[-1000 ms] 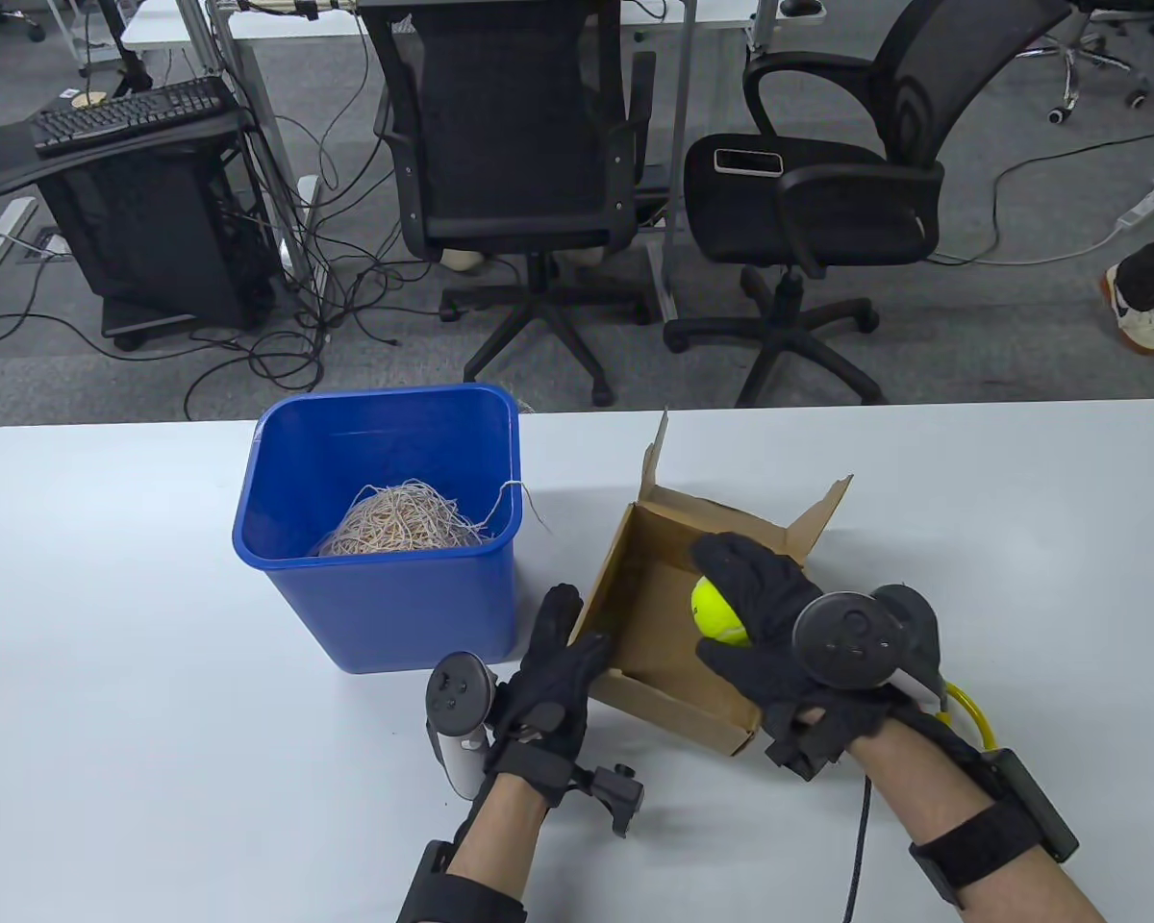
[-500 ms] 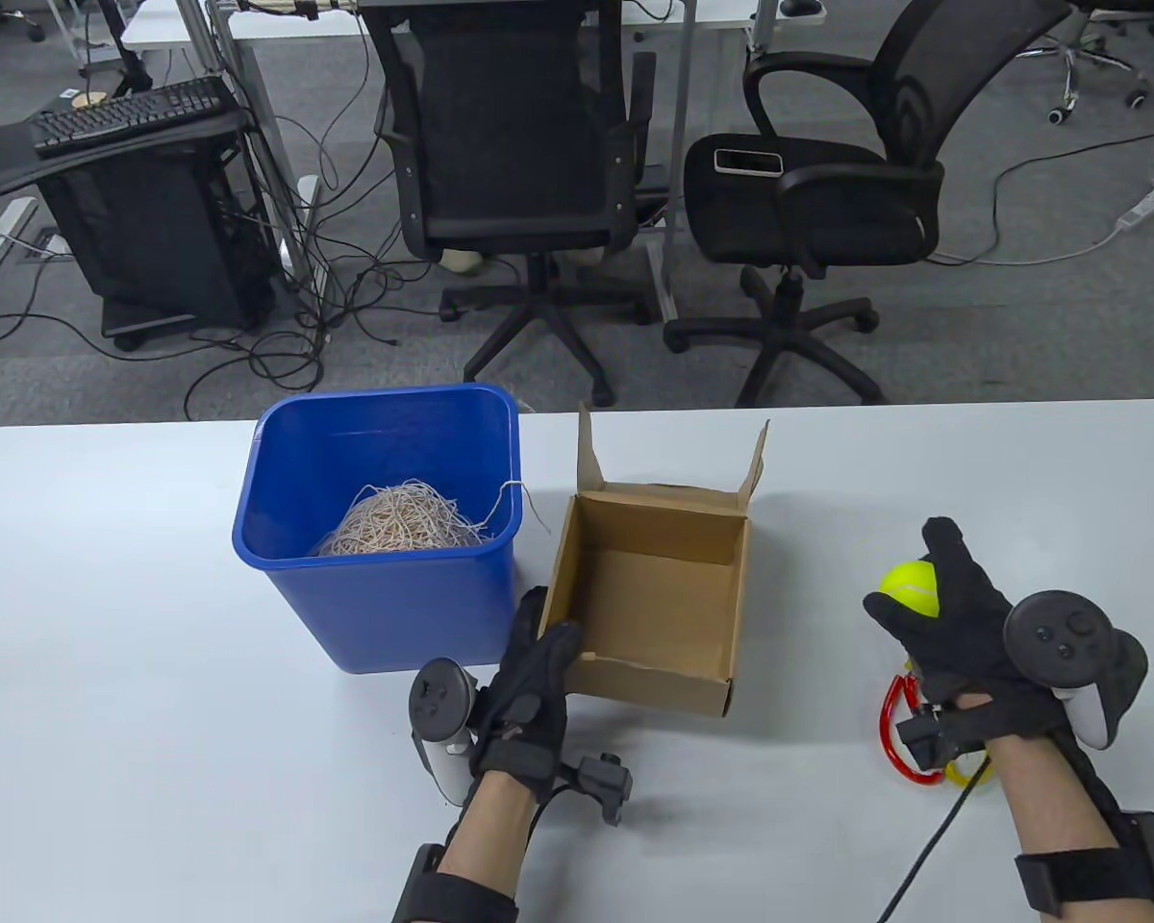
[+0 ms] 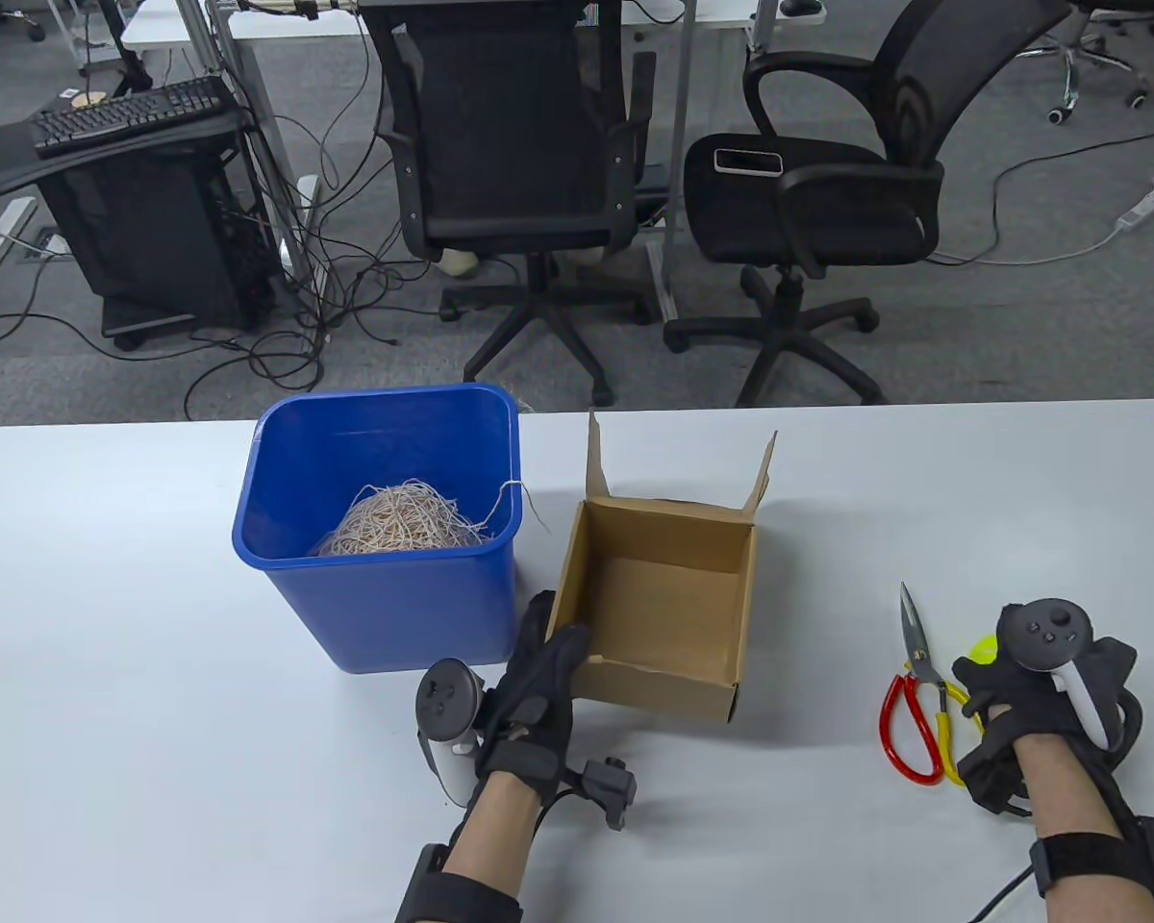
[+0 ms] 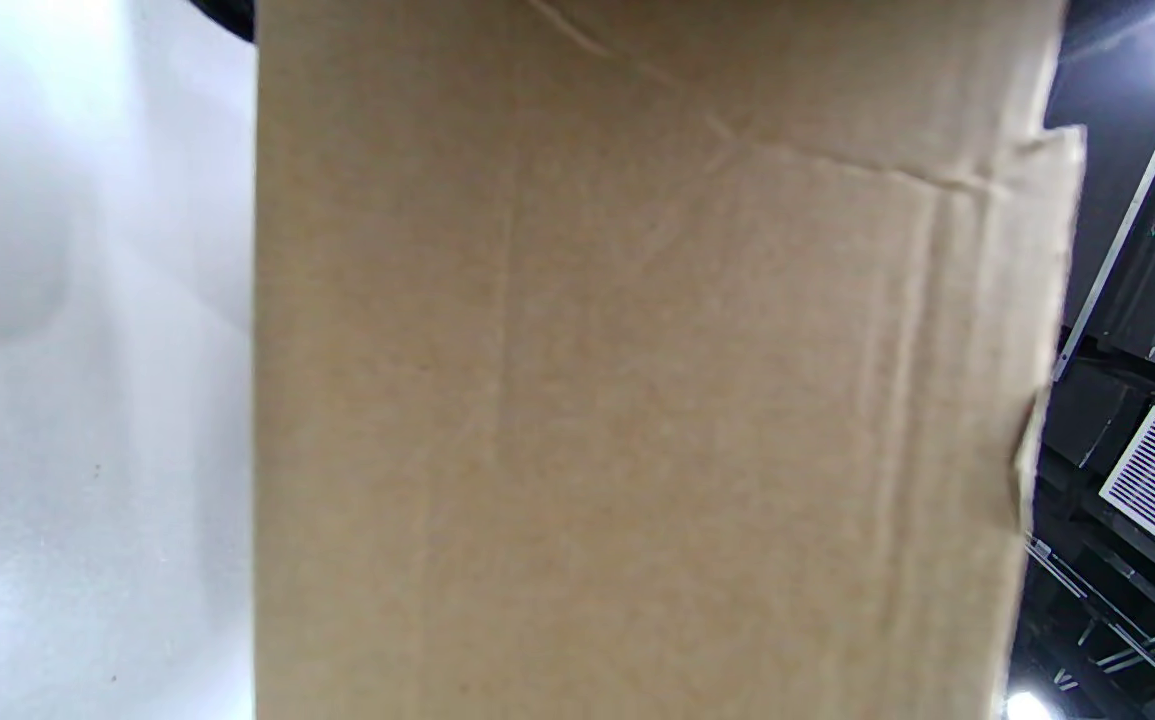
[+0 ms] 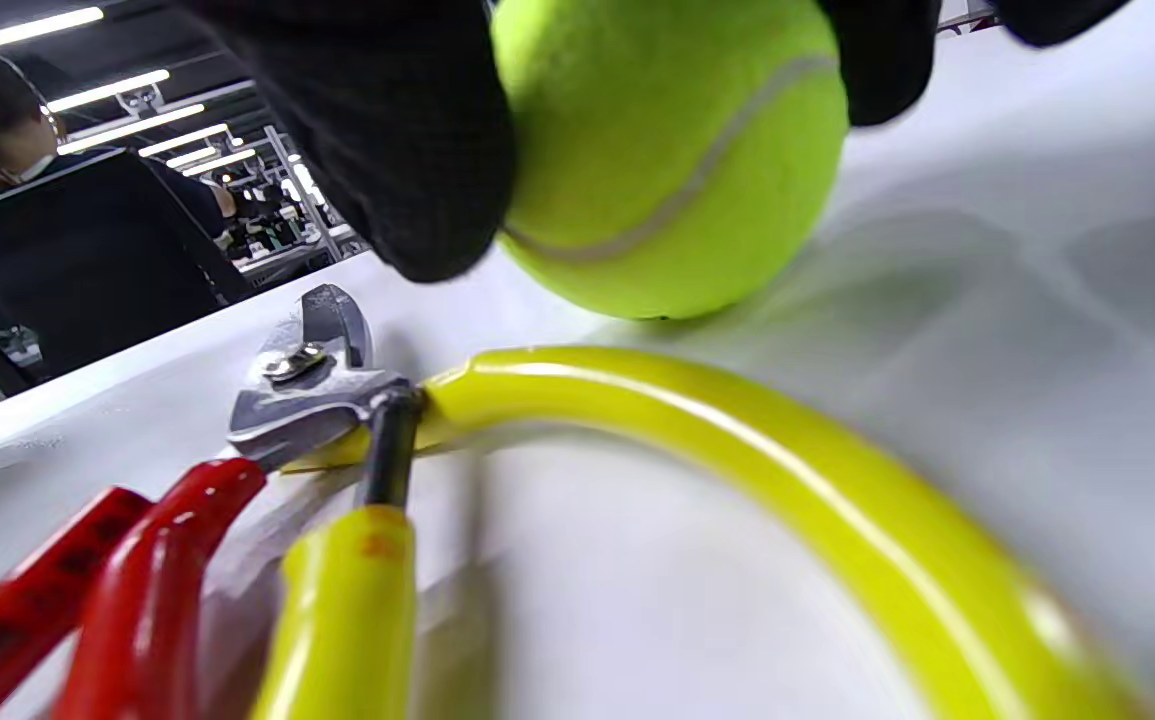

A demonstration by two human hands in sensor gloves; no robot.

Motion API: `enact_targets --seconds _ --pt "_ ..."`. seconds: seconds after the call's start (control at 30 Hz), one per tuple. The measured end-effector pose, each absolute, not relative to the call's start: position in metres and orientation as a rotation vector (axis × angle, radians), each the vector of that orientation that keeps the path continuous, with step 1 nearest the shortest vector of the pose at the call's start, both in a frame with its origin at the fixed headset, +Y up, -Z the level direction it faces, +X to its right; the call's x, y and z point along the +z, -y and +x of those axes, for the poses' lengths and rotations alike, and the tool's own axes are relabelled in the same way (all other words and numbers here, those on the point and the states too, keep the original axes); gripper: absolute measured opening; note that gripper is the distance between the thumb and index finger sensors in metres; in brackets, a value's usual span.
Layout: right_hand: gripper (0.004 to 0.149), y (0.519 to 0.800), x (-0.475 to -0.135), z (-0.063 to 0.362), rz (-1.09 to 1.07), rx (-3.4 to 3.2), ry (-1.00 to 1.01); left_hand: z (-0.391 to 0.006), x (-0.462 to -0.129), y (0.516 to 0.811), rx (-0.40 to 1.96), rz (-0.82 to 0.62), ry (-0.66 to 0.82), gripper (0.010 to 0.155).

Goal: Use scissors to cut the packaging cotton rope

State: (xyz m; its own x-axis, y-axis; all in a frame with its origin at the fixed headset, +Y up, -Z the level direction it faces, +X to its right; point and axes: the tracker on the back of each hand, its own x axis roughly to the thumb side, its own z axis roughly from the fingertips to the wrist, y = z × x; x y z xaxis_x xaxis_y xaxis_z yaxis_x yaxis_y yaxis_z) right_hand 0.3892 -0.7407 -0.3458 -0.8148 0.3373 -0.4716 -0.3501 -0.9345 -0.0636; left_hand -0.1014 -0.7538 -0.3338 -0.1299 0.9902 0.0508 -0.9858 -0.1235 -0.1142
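Table view: scissors (image 3: 918, 697) beside right fingers (image 3: 983, 694).

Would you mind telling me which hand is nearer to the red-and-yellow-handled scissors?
Right. The right hand holds a tennis ball just beside the red-and-yellow-handled scissors' handles; the left hand grips the open cardboard box's near left corner, across the box from them.

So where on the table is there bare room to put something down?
Bare table left of the bin, and between box and scissors. Crowded around the right hand, ball and scissors.
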Motion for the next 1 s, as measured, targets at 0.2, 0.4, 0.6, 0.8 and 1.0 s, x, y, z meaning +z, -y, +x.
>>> enact_targets --seconds 0.2,0.4,0.6,0.8,1.0 --pt "0.085 0.703 -0.337 0.345 -0.215 2.630 0.343 -0.103 -0.335 0.754 1.683 -0.041 0.142 0.087" --pt "0.089 0.683 -0.327 0.288 0.252 2.190 0.398 -0.106 -0.334 0.753 1.667 -0.021 0.168 0.087" --pt "0.090 0.686 -0.321 0.269 0.389 2.275 0.394 -0.106 -0.334 0.752 1.659 -0.016 0.184 0.086" --pt "0.089 0.690 -0.321 0.268 0.402 2.266 0.368 -0.103 -0.334 0.754 1.649 -0.024 0.194 0.086" --pt "0.089 0.690 -0.319 0.270 0.402 2.268 0.356 -0.101 -0.334 0.755 1.643 -0.027 0.202 0.086"
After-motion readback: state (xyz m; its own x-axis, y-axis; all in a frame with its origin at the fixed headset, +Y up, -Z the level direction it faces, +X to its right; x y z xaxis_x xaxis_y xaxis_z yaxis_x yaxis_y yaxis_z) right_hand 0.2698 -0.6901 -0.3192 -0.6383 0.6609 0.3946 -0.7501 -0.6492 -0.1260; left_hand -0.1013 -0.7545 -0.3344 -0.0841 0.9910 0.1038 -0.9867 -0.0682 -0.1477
